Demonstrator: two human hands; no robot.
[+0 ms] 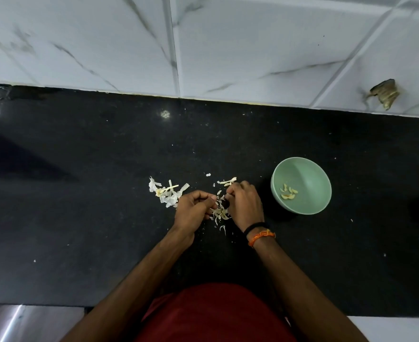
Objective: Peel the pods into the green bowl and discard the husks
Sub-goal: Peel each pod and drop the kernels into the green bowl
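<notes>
The green bowl (309, 169) stands on the black counter (80, 218) to the right and holds several peeled pale cloves (288, 192). My left hand (193, 211) and my right hand (245, 206) meet just left of the bowl, low over the counter, fingers curled. My right hand's fingertips pinch a small pod (226, 198), mostly hidden by the fingers. My left hand's thumb and fingers pinch at pale husk (219, 212) between the two hands. Another heap of loose husks (166, 192) lies left of my left hand.
Small husk scraps (228, 180) lie beyond my right hand, and flecks dot the counter. A white marble-tiled wall (203, 45) rises behind, with a broken hole (386, 93) at the right. A steel surface (18, 322) shows at the lower left.
</notes>
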